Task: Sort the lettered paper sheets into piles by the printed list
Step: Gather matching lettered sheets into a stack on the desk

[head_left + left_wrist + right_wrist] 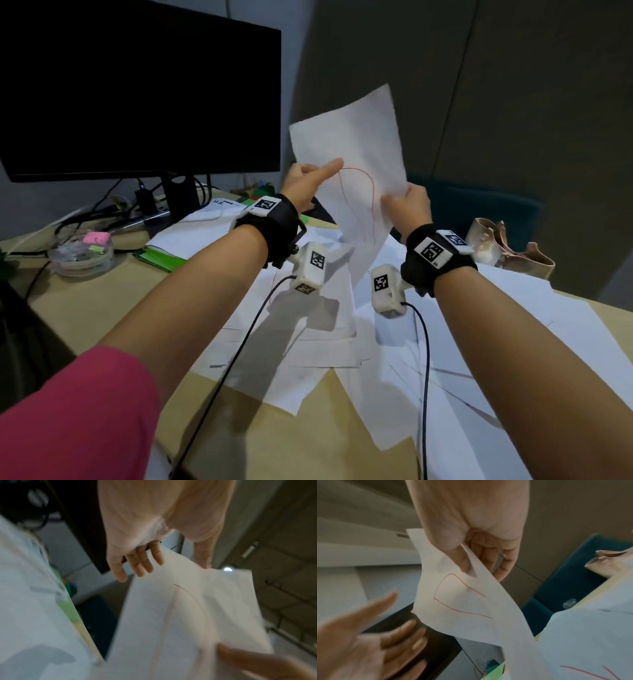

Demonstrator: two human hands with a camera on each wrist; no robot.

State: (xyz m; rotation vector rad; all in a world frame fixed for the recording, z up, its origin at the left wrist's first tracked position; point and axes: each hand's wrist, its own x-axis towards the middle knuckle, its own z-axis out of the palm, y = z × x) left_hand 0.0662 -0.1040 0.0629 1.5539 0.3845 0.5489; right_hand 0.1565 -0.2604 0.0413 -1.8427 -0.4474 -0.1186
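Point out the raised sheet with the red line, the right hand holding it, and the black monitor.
raised sheet (346,137), head view, blank upper area above the red line
right hand (407,205), head view, back of the hand pinching the sheet's edge
black monitor (137,85), head view, middle of the dark screen

loose sheets (342,329) cover the worktop (102,301); a monitor (137,89) stands behind at left, a dish (80,255) before it, a bag (507,246) far right.
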